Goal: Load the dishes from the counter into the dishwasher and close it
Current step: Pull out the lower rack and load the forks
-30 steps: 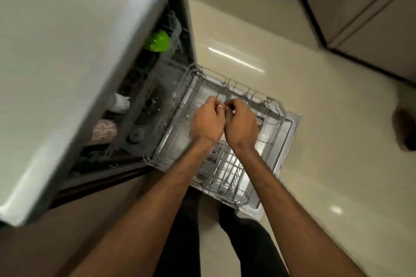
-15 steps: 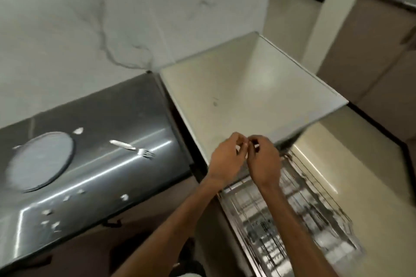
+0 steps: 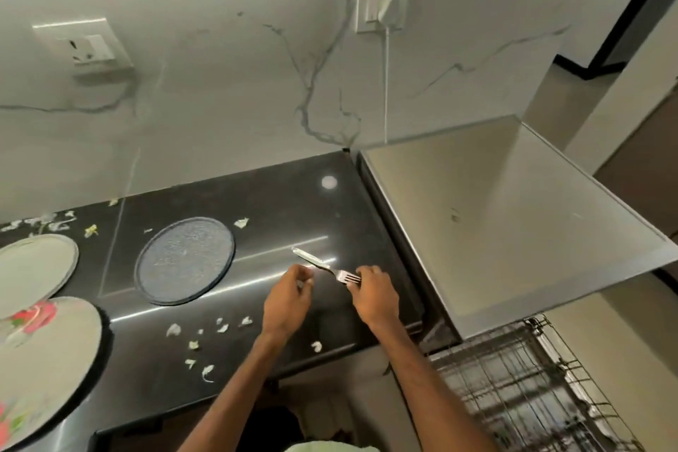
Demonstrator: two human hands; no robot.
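A silver fork (image 3: 320, 265) lies flat on the black counter (image 3: 279, 202), tines pointing right. My right hand (image 3: 376, 295) is at the tine end, fingertips against the tines; its knuckles hide whether it pinches them. My left hand (image 3: 288, 299) hovers just left of the fork, fingers loosely curled and holding nothing. A dark round plate (image 3: 184, 260) sits left of the fork. At the far left are a grey plate (image 3: 35, 270) and a floral plate (image 3: 40, 360). The pulled-out dishwasher rack (image 3: 521, 389) shows at the lower right.
The dishwasher's steel top (image 3: 513, 224) adjoins the counter on the right. Pale food scraps (image 3: 205, 338) are scattered over the counter. A marble wall with two sockets and a plugged-in white cable (image 3: 385, 84) stands behind.
My view swung up and left from the dishwasher rack to the counter. Both hands, held together before, have parted and moved to the fork.
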